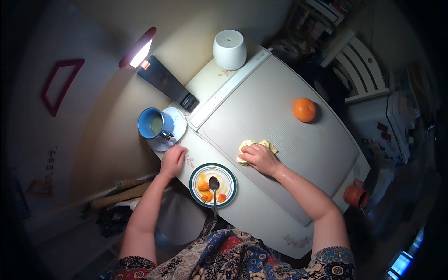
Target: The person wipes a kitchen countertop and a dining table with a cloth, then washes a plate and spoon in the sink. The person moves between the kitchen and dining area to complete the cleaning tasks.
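My right hand [260, 159] is closed on a crumpled pale yellow cloth [246, 144], pressed against the grey warming mat [241, 108] on the table. My left hand [173, 161] rests in a loose fist at the table's left edge and appears to hold nothing. Just beyond it a blue mug [155, 123] with pale liquid stands on a white coaster-like base [179, 119]. Between my hands is a green-rimmed plate [228, 203] bearing orange food remains [204, 187] and a metal spoon [214, 183]. An orange round fruit [304, 110] sits on the mat's far right part.
A white rounded device [230, 50] stands at the back, near the mat's control strip [227, 91]. A phone-like black device [164, 80] leans by the wall under a lit lamp [140, 49]. At the right edge is a red mug [355, 196]; a white chair [364, 66] stands beyond.
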Available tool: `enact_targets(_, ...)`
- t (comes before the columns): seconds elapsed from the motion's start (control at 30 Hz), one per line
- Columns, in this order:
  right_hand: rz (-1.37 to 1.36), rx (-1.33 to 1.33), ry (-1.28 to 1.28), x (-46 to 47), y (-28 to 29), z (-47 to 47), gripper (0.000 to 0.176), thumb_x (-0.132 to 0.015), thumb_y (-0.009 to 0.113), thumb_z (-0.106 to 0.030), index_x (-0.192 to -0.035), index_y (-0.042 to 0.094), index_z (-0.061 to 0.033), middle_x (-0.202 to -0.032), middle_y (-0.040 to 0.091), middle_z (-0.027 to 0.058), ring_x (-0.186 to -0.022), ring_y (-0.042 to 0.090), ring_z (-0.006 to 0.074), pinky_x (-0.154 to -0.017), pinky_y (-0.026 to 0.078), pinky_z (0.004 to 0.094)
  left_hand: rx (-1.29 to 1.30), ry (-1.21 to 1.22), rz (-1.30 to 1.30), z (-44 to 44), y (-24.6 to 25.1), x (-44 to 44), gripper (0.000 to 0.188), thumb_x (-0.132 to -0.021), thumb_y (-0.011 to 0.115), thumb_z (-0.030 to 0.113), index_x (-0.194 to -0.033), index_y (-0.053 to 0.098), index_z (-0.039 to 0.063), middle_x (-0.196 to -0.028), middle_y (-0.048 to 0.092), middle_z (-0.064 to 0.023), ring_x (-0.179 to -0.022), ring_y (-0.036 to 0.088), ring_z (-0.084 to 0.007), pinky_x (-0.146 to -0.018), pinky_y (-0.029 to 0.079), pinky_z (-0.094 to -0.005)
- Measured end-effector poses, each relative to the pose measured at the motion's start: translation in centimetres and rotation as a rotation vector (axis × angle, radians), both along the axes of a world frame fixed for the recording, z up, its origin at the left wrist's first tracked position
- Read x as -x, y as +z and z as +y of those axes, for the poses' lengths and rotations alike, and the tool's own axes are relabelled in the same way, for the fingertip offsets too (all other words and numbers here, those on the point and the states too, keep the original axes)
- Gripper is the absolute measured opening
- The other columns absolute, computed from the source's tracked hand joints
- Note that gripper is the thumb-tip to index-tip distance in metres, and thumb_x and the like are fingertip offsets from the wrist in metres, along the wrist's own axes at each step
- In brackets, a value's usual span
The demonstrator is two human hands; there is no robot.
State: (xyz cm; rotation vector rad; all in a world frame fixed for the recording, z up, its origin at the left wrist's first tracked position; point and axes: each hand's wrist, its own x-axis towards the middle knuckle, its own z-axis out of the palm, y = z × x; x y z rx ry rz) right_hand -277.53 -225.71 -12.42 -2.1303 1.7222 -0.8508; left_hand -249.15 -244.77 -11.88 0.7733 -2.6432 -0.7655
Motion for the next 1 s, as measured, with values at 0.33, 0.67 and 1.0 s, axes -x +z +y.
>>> enact_targets(0.33, 0.146, 0.183, 0.012, -2.1, 0.6, -12.8, 0.000, -0.074, 0.052, -0.010, -0.074, 0.053, -0.0102, -0.080, 0.054, 0.0053, -0.074, 0.056, 0.0234, -0.065, 0.048, 0.0348, 0.100, -0.021, -0.023, 0.7, -2.1, -1.0, 0.014, -0.077, 0.054, 0.004, -0.090, 0.055, 0.007, -0.085, 0.053, -0.0106, -0.081, 0.051, -0.0309, -0.074, 0.040, -0.0390)
enact_targets(0.67, -0.056, -0.166, -0.510, 3.6, 2.3, -10.5, 0.010, -0.082, 0.053, -0.010, -0.089, 0.060, -0.0102, -0.097, 0.059, 0.0059, -0.081, 0.060, 0.0283, -0.068, 0.050, 0.0391, 0.117, -0.030, -0.046, 0.3, -2.0, -0.9, 0.015, -0.076, 0.054, 0.005, -0.091, 0.055, 0.008, -0.085, 0.052, -0.0099, -0.082, 0.050, -0.0305, -0.076, 0.039, -0.0395)
enact_targets(1.0, 0.170, -0.007, -0.265, 4.3, 1.3, -10.4, 0.007, -0.082, 0.053, -0.015, -0.085, 0.057, -0.0099, -0.085, 0.056, 0.0075, -0.072, 0.058, 0.0294, -0.062, 0.049, 0.0397, 0.074, -0.030, -0.077, 0.2, -1.9, -1.0, 0.017, -0.074, 0.055, 0.006, -0.091, 0.055, 0.008, -0.085, 0.052, -0.0098, -0.082, 0.050, -0.0303, -0.076, 0.039, -0.0391)
